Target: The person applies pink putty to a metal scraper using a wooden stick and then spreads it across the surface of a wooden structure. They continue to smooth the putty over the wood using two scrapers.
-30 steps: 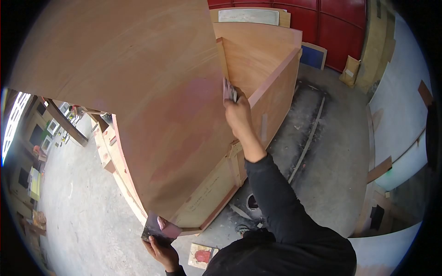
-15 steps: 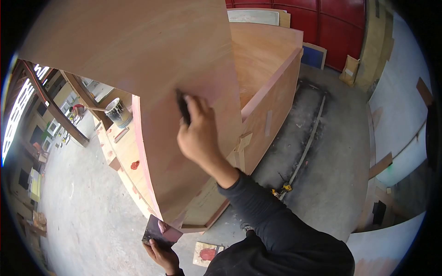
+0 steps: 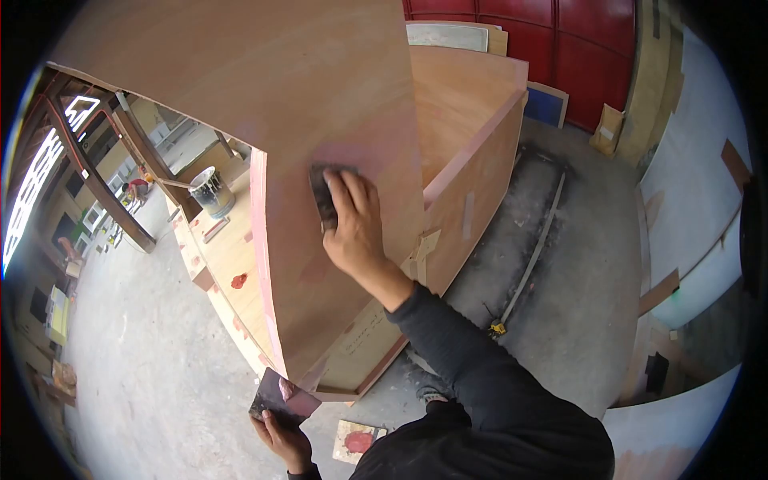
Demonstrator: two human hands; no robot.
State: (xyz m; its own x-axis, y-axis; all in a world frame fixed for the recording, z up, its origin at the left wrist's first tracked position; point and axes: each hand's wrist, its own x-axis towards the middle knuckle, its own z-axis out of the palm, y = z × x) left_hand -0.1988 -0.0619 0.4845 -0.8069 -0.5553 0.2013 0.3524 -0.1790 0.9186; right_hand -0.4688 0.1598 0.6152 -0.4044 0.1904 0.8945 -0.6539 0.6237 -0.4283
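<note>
My right hand [image 3: 356, 232] presses a dark flat putty spreader [image 3: 322, 196] to the upright plywood panel [image 3: 320, 88], fingers closed over its side. Around and above the spreader, the wood carries a smeared pinkish patch [image 3: 368, 150]. Low at the panel's bottom corner, my left hand [image 3: 284, 444] grips a dark, shiny square putty board [image 3: 296, 410] by its lower edge. A small lump of pink putty [image 3: 285, 389] sits on that board.
A smeared pot [image 3: 210, 192] with a stick stands on a plywood ledge [image 3: 228, 248] at left, near a red blob [image 3: 238, 281]. A board with red paste [image 3: 358, 442] lies on the floor by my foot. A yellow tool [image 3: 498, 328] lies at right.
The spreader has tilted from nearly edge-on to showing more of its flat face. My right hand sits slightly farther right and lower. My left hand still holds the putty board.
</note>
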